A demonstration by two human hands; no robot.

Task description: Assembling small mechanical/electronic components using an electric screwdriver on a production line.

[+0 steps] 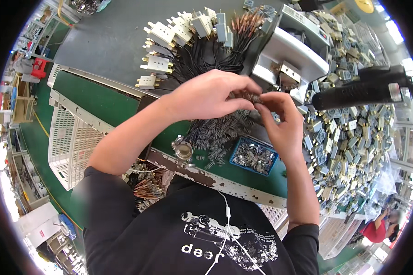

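Two hands (206,96) (285,124) together — pinching springs (251,97) too bunched to count, one blue tray (248,169)

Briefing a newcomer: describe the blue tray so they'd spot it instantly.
On the green bench, find the spring pile. Right of it sits the blue tray, holding small silvery parts. Its bright rim sets it apart from the loose springs.

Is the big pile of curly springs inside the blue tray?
No, the pile of springs lies beside the blue tray, which holds small shiny metal pieces.
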